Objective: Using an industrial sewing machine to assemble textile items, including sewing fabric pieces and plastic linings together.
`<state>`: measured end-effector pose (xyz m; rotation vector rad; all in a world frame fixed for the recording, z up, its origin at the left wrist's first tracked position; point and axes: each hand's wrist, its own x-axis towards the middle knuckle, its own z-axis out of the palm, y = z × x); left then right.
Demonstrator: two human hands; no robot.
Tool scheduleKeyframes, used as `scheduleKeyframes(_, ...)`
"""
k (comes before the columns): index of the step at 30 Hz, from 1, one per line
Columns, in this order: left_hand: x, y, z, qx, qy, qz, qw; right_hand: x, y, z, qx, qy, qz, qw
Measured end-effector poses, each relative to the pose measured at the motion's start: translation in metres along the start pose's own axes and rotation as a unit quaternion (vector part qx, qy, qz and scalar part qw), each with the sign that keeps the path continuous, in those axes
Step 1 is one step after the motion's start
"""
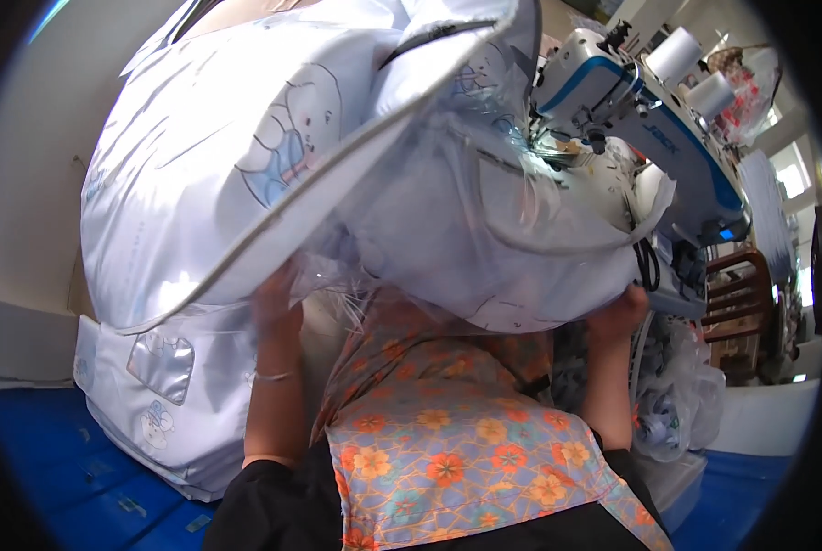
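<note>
A large white fabric cover point(181, 138) printed with cartoon animals and edged in grey binding spreads across the left and middle. Part of it, with see-through plastic film point(402, 211), lies under the head of a white and blue sewing machine point(604, 101). My left hand point(278, 292) is at the cover's lower edge by the crumpled film; its fingers are blurred and partly hidden. At the right, my right hand point(619, 312) is closed on the edge of the white fabric, beside the machine's black cables.
White thread cones point(675, 57) stand on the machine. Another printed white piece with a clear window point(163, 367) hangs at the lower left, above a blue surface point(34, 459). A wooden chair point(740, 294) and a clear plastic bag point(677, 395) are at the right. A floral apron point(466, 441) covers my lap.
</note>
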<state>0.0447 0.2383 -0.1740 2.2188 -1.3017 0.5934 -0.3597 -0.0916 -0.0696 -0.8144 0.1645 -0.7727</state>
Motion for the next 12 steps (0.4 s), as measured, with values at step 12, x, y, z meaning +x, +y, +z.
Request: scheduleKeyframes(12,0.189,0.073,-0.072,-0.502,-0.087,0.016,0.860,0.039,0.086,-0.004,0.016,0.129,0.252,0.959)
